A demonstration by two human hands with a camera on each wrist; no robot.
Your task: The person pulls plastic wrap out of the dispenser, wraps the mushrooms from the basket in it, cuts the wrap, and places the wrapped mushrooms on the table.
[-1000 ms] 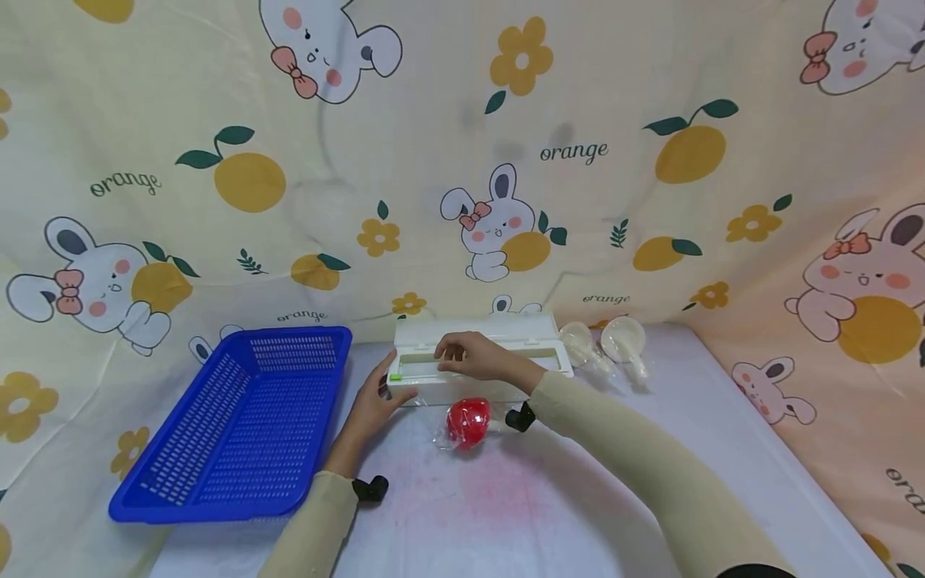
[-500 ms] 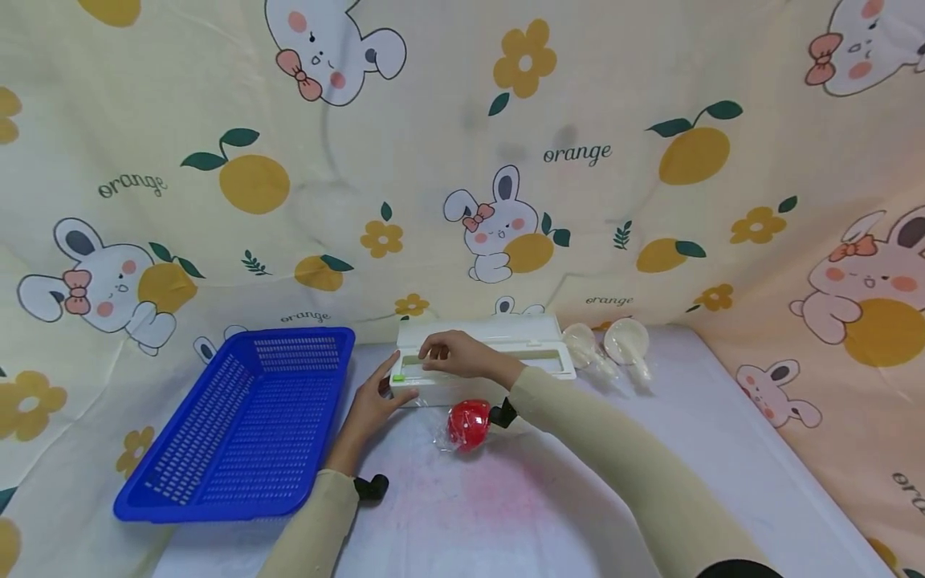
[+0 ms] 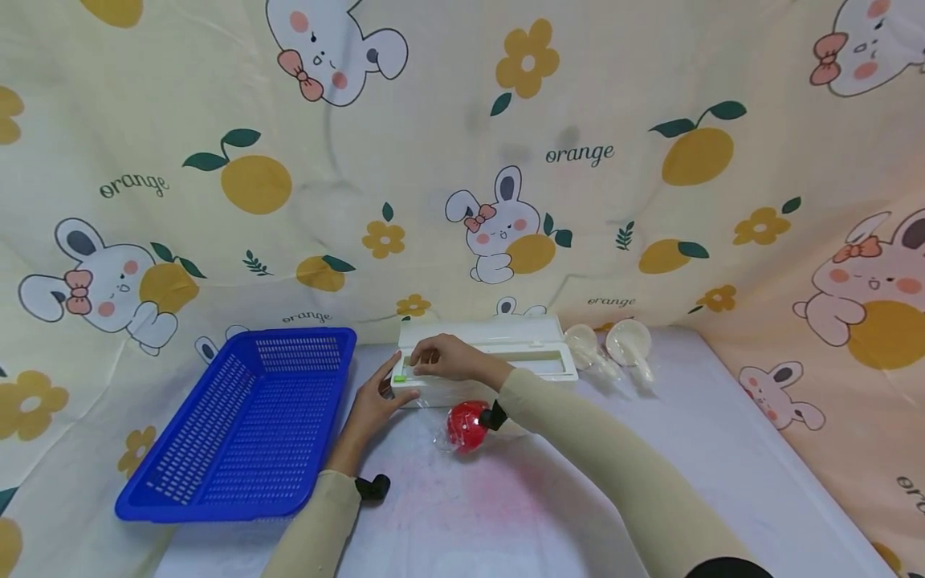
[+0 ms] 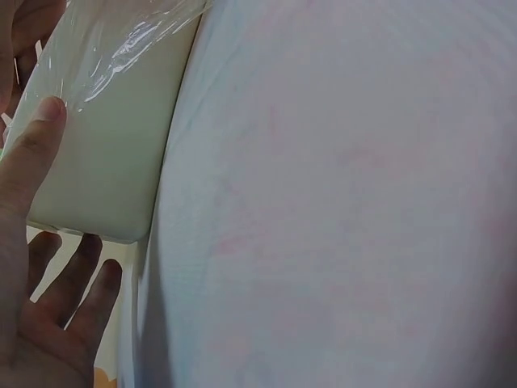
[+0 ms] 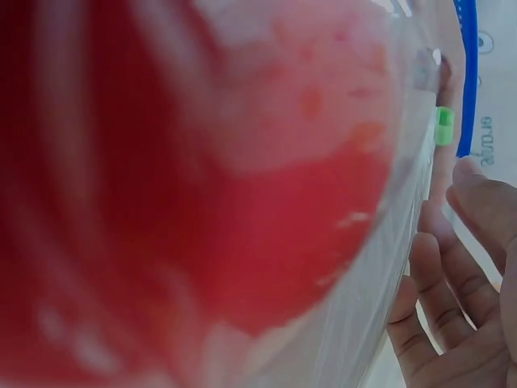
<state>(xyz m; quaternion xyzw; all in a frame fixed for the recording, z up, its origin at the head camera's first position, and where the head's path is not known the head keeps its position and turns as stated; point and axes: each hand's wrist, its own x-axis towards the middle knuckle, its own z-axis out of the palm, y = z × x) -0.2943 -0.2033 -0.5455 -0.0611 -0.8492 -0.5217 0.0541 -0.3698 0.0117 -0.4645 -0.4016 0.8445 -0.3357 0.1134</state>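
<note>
A white cling film dispenser (image 3: 527,381) stands at the back of the table with its lid raised; a green tab (image 3: 400,378) sits at its left end. My left hand (image 3: 372,409) grips that end, thumb on the front face over clear film (image 4: 133,44), fingers against the end wall. My right hand (image 3: 448,358) is over the dispenser's left half, fingers loosely curled, thumb apart from them. Whether its fingertips touch the film there is unclear. In front lies a round red object (image 3: 462,425) in clear film, its kind unclear, partly hidden by the right wrist camera.
To the left stands a blue plastic basket (image 3: 289,506) with mesh walls. Two cream spoon-like utensils (image 3: 627,341) in clear wrap lie right of the dispenser. A printed cloth (image 3: 405,120) hangs behind the table (image 3: 578,514).
My right hand has moved left along the dispenser, and its wrist camera now covers part of the red object. The left hand stays at the dispenser's left end.
</note>
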